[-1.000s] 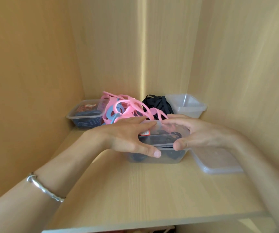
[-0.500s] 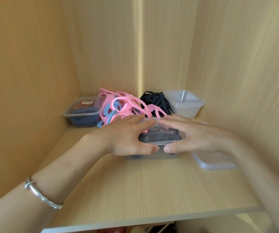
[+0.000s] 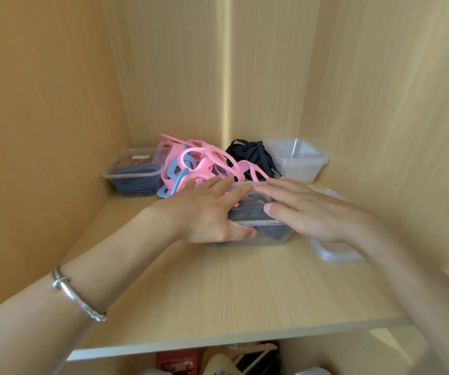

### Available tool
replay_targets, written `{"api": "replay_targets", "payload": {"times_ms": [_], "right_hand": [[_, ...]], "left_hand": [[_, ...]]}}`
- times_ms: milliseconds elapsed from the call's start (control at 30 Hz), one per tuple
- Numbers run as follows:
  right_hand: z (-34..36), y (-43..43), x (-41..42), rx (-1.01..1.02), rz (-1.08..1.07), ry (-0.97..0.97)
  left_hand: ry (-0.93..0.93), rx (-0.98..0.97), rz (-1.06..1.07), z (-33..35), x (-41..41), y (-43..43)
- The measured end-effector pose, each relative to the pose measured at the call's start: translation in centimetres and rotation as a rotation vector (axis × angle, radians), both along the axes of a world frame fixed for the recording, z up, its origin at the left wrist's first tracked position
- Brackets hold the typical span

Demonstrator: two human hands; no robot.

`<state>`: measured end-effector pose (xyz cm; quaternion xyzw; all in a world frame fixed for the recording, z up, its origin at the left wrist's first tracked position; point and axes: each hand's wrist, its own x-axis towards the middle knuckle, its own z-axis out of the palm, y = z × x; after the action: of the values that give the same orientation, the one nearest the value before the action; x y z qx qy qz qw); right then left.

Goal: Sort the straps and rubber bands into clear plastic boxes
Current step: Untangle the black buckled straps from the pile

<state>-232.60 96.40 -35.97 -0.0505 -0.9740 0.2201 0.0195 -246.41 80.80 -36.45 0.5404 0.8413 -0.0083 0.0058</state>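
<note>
Pink straps (image 3: 201, 163) behind lidded box (image 3: 258, 226), lid stack (image 3: 334, 253) right, hands (image 3: 210, 209) on top

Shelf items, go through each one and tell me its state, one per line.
Front box: lidded, dark straps inside, both hands flat on lid.
Left hand: pressing the lid.
Right hand: pressing the lid.
Back-left box: open, filled.
Stacked boxes: open, empty.
Pink bands: loose pile.
Black straps: loose pile.
Spare lids: stacked flat.

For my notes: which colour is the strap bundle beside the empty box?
Black, seen in the head view.
</note>
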Motion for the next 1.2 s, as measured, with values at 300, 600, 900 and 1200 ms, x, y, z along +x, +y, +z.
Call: {"api": "replay_targets", "payload": {"times_ms": [300, 600, 900, 1200], "right_hand": [[-1.0, -0.9, -4.2, 0.261, -0.151, -0.062], [-0.7, -0.6, -4.3, 0.174, -0.160, 0.012], [-0.1, -5.2, -5.0, -0.160, -0.053, 0.291], [-0.6, -12.3, -9.0, -0.058, -0.101, 0.468]], "left_hand": [[-0.163, 0.047, 0.092, 0.2, 0.4, 0.4], [-0.150, 0.025, 0.123, 0.7, 1.1, 0.3], [0.202, -0.129, 0.396, 2.9, 6.0, -4.0], [0.047, -0.076, 0.673, 1.0, 4.1, -11.4]]}}
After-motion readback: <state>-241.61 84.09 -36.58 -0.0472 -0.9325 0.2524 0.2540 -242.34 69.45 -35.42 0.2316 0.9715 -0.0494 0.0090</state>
